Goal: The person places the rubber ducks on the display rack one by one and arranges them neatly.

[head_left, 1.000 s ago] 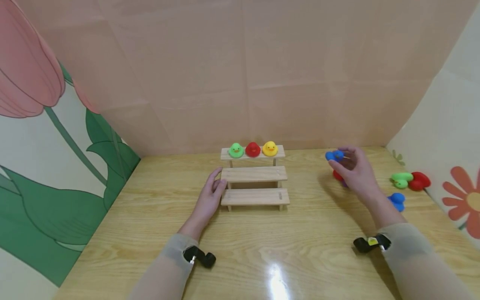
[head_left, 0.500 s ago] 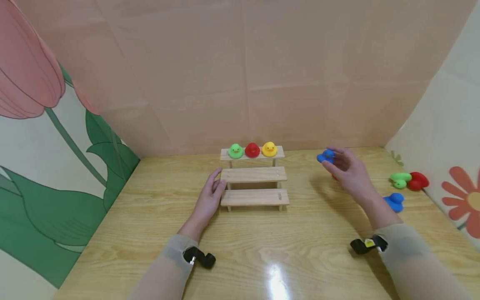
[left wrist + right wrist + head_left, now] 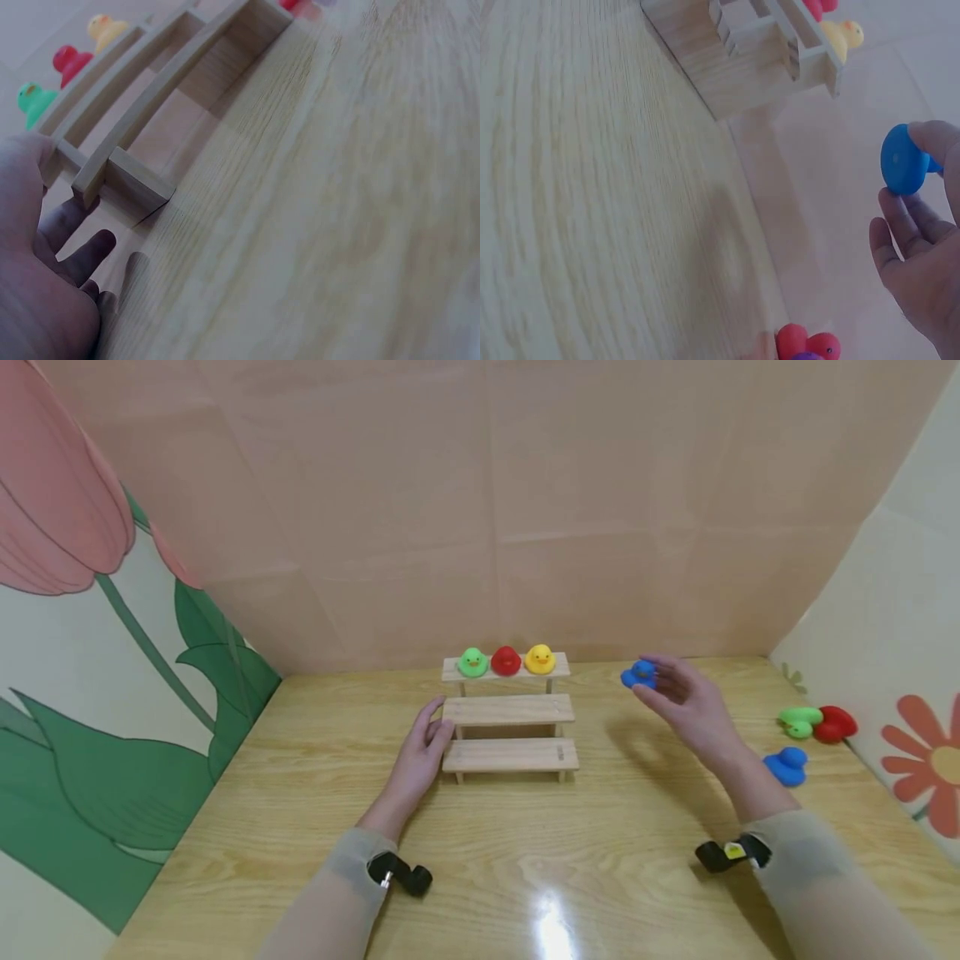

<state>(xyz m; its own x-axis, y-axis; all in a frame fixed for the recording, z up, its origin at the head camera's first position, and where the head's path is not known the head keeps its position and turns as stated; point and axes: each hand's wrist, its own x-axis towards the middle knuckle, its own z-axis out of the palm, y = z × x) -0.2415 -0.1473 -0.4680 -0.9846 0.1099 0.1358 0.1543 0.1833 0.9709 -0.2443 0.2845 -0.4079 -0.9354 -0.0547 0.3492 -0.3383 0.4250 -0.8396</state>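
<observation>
Between the thumb and fingers of my right hand (image 3: 693, 706) is a blue rubber duck (image 3: 639, 674), held above the table; its flat round base shows in the right wrist view. My left hand (image 3: 418, 750) holds the left end of a three-tier wooden stand (image 3: 510, 710), thumb and fingers at the end of its planks. On the top tier sit a green duck (image 3: 472, 662), a red duck (image 3: 506, 661) and a yellow duck (image 3: 540, 659) in a row. The middle and lower tiers are bare.
At the right side lie a green duck (image 3: 799, 722), a red duck (image 3: 836, 724) and another blue duck (image 3: 786, 767). A red toy (image 3: 793, 342) with a purple part beside it shows low in the right wrist view. A pink-beige sheet (image 3: 480, 527) hangs behind the table.
My right hand has moved left toward the stand with the blue duck, turning it more upright. The left hand and the stand have stayed in place.
</observation>
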